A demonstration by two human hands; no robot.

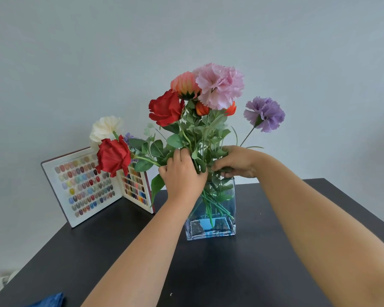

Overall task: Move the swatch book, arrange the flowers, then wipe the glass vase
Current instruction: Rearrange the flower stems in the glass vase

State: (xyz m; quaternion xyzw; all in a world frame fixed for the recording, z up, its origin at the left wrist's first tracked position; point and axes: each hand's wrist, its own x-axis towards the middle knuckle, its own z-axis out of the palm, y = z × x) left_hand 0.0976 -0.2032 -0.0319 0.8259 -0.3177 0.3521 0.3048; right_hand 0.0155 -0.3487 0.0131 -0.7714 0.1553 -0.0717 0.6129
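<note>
A square glass vase (222, 220) stands on the black table (253, 262), holding a bunch of artificial flowers (211, 91): red roses, pink, purple, cream and orange blooms. My left hand (183, 173) grips the stems just above the vase's rim. On the right side of the bunch, at the rim, my right hand (237, 161) has its fingers curled round stems and leaves. The swatch book (87, 187) stands open at the back left of the table against the wall, partly hidden by a red rose (114, 156).
A blue cloth (50, 300) lies at the table's front left corner. A pale wall rises right behind the table. The table's right edge runs diagonally at the right of the view.
</note>
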